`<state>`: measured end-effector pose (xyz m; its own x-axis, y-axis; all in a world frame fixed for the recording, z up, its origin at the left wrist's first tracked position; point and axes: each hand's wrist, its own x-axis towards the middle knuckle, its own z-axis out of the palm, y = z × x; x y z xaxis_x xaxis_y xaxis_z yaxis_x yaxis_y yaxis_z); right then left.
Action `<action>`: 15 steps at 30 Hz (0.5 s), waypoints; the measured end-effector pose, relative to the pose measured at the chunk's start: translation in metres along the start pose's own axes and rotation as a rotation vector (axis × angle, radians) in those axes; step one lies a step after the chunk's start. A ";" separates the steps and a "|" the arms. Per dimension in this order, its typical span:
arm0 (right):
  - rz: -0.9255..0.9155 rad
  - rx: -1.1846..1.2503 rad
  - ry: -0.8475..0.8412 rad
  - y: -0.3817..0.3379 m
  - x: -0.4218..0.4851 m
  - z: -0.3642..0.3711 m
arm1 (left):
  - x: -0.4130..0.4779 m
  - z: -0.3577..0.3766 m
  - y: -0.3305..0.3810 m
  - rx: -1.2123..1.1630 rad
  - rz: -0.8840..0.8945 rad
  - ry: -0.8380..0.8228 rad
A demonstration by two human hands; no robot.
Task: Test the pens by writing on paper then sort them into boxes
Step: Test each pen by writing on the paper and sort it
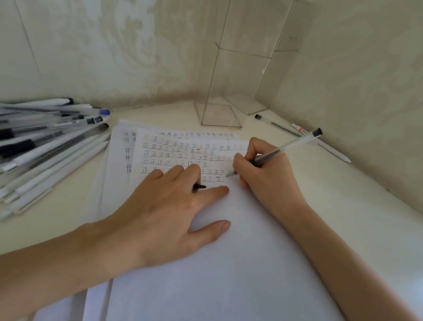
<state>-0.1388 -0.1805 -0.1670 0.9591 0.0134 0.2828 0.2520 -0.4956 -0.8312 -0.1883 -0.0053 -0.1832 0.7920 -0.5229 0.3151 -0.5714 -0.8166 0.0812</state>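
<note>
Your right hand (264, 177) grips the clear pen (294, 143), its tip on the top sheet (218, 280) at the end of the lowest row of marks. Your left hand (170, 208) lies flat on that sheet, pinching a black cap (200, 186) between two fingers. The heap of pens (36, 140) sprawls at 9 o'clock, its tips just beside the paper's left edge. At 12 o'clock a tall clear box (229, 83) stands just past the paper's far edge, in the wall corner. A few loose pens (277, 124) lie at 1 o'clock along the wall. Bare table (357, 216) runs at 3 o'clock.
</note>
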 end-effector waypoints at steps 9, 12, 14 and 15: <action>0.007 -0.001 0.019 0.001 0.001 -0.001 | 0.000 -0.005 0.002 -0.019 -0.046 -0.059; 0.003 0.007 0.023 0.000 0.001 -0.001 | 0.001 -0.004 0.002 -0.021 -0.044 -0.058; 0.004 0.014 0.024 0.000 0.000 -0.002 | 0.001 -0.004 0.002 -0.025 -0.048 -0.062; 0.005 0.015 0.024 0.000 0.000 -0.002 | 0.000 -0.004 0.002 -0.024 -0.047 -0.061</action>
<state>-0.1390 -0.1817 -0.1658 0.9571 -0.0096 0.2897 0.2493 -0.4826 -0.8396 -0.1901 -0.0062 -0.1794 0.8294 -0.4983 0.2526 -0.5375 -0.8350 0.1176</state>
